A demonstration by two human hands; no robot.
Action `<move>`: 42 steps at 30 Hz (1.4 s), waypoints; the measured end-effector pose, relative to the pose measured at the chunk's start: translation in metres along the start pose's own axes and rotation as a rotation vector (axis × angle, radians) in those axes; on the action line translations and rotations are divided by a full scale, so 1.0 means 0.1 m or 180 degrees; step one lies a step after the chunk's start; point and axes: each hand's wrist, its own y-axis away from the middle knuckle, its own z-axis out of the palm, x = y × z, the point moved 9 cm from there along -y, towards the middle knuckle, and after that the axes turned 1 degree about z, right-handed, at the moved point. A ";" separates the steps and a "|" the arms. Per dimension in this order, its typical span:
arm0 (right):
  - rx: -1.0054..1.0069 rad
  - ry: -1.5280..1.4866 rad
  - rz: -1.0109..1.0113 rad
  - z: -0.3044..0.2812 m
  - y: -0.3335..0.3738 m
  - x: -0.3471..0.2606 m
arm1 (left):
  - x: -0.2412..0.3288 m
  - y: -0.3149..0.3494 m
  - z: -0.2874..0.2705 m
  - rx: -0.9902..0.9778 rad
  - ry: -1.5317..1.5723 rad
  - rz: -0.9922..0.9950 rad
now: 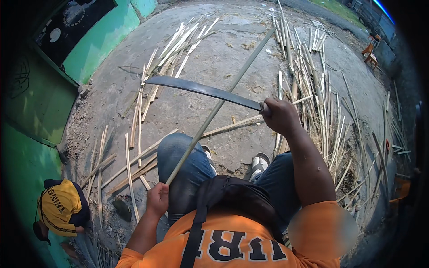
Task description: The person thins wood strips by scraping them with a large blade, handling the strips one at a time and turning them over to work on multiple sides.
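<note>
My right hand (278, 115) is closed around the handle of a machete (201, 87), whose long dark blade points left. The blade crosses a long greenish bamboo strip (243, 69) near its middle; whether it touches the strip I cannot tell. In my left hand (157, 198), the near end of that strip is gripped above my left knee. From there it slants up and away to the right, its far end over the concrete.
Split bamboo strips lie in heaps at the far left (172, 51) and along the right (308, 76). More strips (129, 174) lie left of my knee. Another person in a yellow shirt (62, 205) is at lower left, beside a green wall (27, 165). An orange chair (370, 52) stands far right.
</note>
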 end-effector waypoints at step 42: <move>-0.0019 0.0002 0.0076 -0.08 -0.02 0.00 | 0.03 0.00 -0.02 0.0019 -0.0164 -0.0001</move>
